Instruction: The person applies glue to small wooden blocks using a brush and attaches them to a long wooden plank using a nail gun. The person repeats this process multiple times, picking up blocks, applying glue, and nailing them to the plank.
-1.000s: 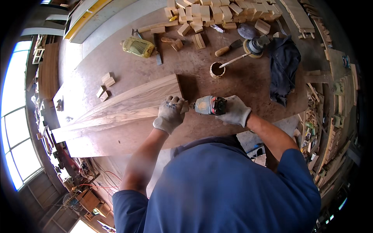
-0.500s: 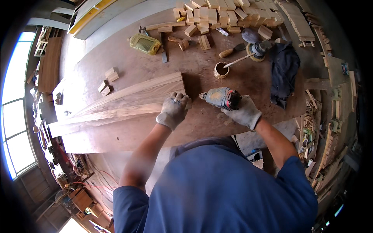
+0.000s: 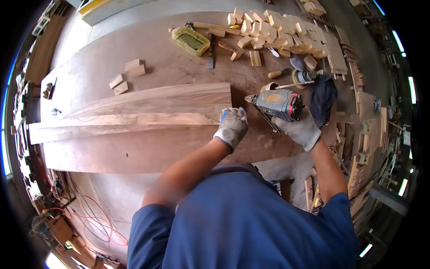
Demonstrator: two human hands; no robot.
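Observation:
A pneumatic nail gun (image 3: 280, 104) lies on its side in the grip of my gloved right hand (image 3: 301, 128), its nose toward the left and its long magazine slanting below. My gloved left hand (image 3: 232, 127) is at the right end of a long wooden panel (image 3: 179, 101), fingers curled closed; what they hold, if anything, is hidden. The panel is made of streaked brown strips and tapers to the left. A paler board (image 3: 130, 123) runs along its near side. Between the nail gun's nose and the panel's end there is a gap.
Several small wood blocks (image 3: 127, 76) lie beyond the panel. Farther back are a yellowish plastic jug (image 3: 191, 41), a hammer (image 3: 215, 28), a chisel (image 3: 210, 56) and a heap of pale blocks (image 3: 277, 31). A sander (image 3: 304, 77) and dark cloth (image 3: 323, 98) lie right.
The view has shifted, moving the table's contents in the picture. My left hand has slid right to the panel's end. The nail gun has turned, so its magazine now shows.

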